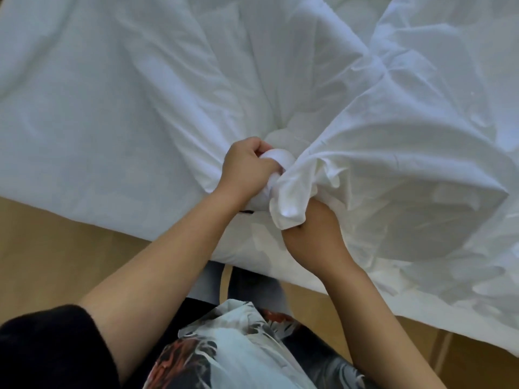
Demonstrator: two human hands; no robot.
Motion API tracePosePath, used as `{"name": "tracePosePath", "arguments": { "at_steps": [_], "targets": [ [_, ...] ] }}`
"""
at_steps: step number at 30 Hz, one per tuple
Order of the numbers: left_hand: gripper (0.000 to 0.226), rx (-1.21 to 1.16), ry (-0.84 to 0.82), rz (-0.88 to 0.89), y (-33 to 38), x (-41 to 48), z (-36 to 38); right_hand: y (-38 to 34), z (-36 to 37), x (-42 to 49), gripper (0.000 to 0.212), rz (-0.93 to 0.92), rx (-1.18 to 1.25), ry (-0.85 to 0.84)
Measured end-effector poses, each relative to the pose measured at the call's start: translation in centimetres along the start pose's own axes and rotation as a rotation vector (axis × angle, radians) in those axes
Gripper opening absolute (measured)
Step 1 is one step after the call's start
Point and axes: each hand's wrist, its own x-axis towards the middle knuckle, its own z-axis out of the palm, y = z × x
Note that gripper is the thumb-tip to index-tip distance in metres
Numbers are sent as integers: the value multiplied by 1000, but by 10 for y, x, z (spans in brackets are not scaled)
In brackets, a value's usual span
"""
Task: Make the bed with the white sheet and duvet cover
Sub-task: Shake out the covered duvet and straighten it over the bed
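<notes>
Head view. We are looking down on the bed (179, 234), whose near edge is running slantwise from the left edge toward the lower right. The white sheet (98, 108) is lying fairly flat over the bed's left half, with shallow creases converging on the hands. The duvet cover (393, 136) is lying rumpled over the right half and is spilling past the near edge at the right.

The left hand (247, 169) is sitting just inside the near edge, about midway along it. Its fingers are curling round a rounded wad of white fabric (273, 160), which is bulging out on the hand's far right side. We cannot tell whether this wad belongs to the cover or to a filling.

The right hand (311, 228) is sitting just beside and nearer to us than the left. A bunched corner of the duvet cover is draping over its knuckles and touching the wad. The cover's folds are gathering tightly at this hand, but its fingers are hidden under the cloth, so we cannot tell how they are lying.

Below the bed's near edge, a wooden floor (56, 248) is showing. A black sleeve (42, 346) is covering the left upper arm, and a patterned garment (238, 346) is filling the bottom centre.
</notes>
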Motion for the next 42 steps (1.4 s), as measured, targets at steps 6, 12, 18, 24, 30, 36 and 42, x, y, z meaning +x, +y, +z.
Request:
{"name": "tracePosePath", "arguments": {
  "at_steps": [6,12,18,24,30,36,42],
  "targets": [
    [21,11,-205,-71,24,1,-13,1,7,-3,30,54,9,243],
    [18,91,-307,-94,26,4,-19,1,26,-1,7,124,84,217],
    [17,118,-277,82,31,-9,-12,-10,20,4,5,209,142,384],
    [45,-201,-120,-89,2,-69,-42,-21,-15,-1,25,250,401,561],
    [39,-468,-385,-378,42,-53,-11,-37,-30,-20,21,260,185,539],
    [9,-354,-325,-162,77,-66,24,-39,-60,-47,26,199,-49,801],
    [19,-265,-445,-16,101,-78,32,-47,-72,-60,44,62,-59,682]
  ]
}}
